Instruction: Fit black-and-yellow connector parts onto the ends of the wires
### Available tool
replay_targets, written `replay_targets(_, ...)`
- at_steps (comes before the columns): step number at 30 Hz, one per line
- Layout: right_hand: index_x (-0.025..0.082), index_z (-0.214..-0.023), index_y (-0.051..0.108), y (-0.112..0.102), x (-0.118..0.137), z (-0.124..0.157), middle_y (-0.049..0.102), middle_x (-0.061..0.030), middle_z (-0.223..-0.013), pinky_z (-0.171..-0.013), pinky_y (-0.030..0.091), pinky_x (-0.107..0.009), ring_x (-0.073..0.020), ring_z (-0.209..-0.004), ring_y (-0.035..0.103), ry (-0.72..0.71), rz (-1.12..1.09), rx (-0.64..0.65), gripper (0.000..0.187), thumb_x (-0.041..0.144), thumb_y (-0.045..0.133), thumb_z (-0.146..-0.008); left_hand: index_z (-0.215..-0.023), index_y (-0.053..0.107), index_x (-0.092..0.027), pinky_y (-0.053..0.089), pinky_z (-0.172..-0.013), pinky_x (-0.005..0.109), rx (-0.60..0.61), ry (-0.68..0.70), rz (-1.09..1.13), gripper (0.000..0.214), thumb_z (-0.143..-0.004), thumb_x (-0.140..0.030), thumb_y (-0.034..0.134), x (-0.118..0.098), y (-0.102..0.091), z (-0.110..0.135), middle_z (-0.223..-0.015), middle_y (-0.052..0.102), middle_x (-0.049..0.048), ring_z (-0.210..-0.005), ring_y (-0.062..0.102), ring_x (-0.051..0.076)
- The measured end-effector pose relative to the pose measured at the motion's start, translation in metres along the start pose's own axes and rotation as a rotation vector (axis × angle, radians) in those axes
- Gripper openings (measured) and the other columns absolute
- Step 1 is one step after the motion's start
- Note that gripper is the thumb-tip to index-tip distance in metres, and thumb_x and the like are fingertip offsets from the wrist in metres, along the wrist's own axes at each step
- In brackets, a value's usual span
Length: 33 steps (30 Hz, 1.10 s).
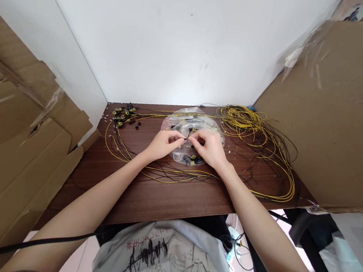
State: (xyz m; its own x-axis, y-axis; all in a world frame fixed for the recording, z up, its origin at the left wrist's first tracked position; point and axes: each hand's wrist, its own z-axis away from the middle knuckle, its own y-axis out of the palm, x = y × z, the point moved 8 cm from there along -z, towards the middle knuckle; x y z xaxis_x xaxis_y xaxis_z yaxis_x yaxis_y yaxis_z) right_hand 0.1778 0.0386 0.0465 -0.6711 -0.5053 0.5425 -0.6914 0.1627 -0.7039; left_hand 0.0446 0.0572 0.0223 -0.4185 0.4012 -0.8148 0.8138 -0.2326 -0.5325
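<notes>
A dark wooden table [167, 196] stood against a white wall [180, 42], with cardboard [16, 141] on both sides. The left hand [163, 145] and right hand [210, 148] met above a clear bag [186, 123], fingers pinched on a small black part [186, 139]. Yellow wires [255, 132] lay coiled at the right, connectors [123, 115] at the left.

bare forearms, and a pale grey t-shirt [168, 259] printed with black sketch lines and small red characters.
</notes>
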Motion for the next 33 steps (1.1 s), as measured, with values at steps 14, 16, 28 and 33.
replay_targets(14, 0.018, -0.079, 0.067, 0.0001, 0.0002, 0.0005, 0.068, -0.0032, -0.076, -0.067, 0.041, -0.027, -0.0168, -0.070, 0.059, 0.000, 0.000, 0.003, 0.015, 0.027, 0.057, -0.085, -0.073, 0.067, -0.013, 0.037, -0.054, 0.022, 0.023, -0.004, -0.001, 0.027, -0.081, -0.034, 0.053, -0.0023, 0.0012, 0.0003, -0.060, 0.062, 0.0020, -0.052, 0.048, 0.010)
replay_targets(16, 0.018, -0.079, 0.067, 0.0004, 0.0002, 0.0004, 0.068, -0.0033, -0.076, -0.067, 0.041, -0.027, -0.0170, -0.071, 0.059, 0.003, -0.003, 0.005, 0.015, 0.027, 0.057, -0.085, -0.072, 0.066, -0.013, 0.038, -0.056, 0.022, 0.021, 0.002, 0.016, 0.026, -0.081, -0.034, 0.053, -0.0035, 0.0007, 0.0002, -0.062, 0.063, 0.0022, -0.055, 0.050, 0.011)
replay_targets(28, 0.017, -0.079, 0.067, -0.0007, 0.0014, 0.0001, 0.067, -0.0031, -0.074, -0.067, 0.041, -0.027, -0.0162, -0.069, 0.058, -0.024, -0.025, -0.007, 0.016, 0.028, 0.057, -0.086, -0.079, 0.060, -0.014, 0.044, -0.060, 0.024, -0.016, -0.011, 0.090, 0.016, -0.078, -0.028, 0.054, -0.0020, -0.0016, 0.0003, -0.065, 0.064, 0.0020, -0.059, 0.056, 0.012)
replay_targets(33, 0.017, -0.079, 0.066, -0.0022, 0.0010, -0.0005, 0.067, -0.0030, -0.074, -0.067, 0.041, -0.027, -0.0163, -0.070, 0.059, -0.023, -0.019, -0.021, 0.015, 0.027, 0.057, -0.085, -0.081, 0.056, -0.014, 0.045, -0.061, 0.024, -0.005, -0.024, 0.152, 0.014, -0.077, -0.028, 0.054, 0.0004, 0.0005, 0.0003, -0.069, 0.067, 0.0030, -0.059, 0.058, 0.012)
